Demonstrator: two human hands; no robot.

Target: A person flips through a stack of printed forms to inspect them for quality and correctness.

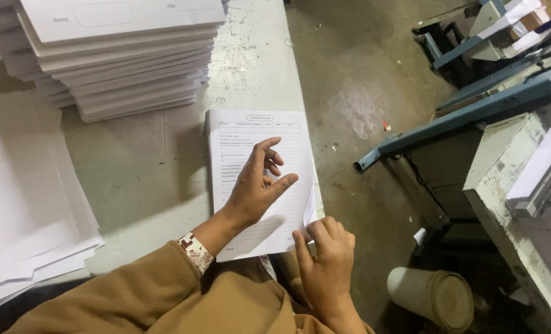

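A thin stack of white printed forms (pixel 251 133) lies at the right edge of a worn pale table (pixel 139 179). My left hand (pixel 258 185) rests flat on the top sheet with fingers spread, pressing it down. My right hand (pixel 326 263) pinches the lower right corner of the sheets, where the corner (pixel 309 213) curls upward off the stack. Both arms wear tan sleeves, and a patterned cuff shows at the left wrist.
A tall pile of white printed sheets (pixel 121 55) stands at the table's back left. More loose white paper (pixel 22 204) fans out at the left. Right of the table are concrete floor, a blue-grey metal machine (pixel 486 105) and a cardboard roll (pixel 433 297).
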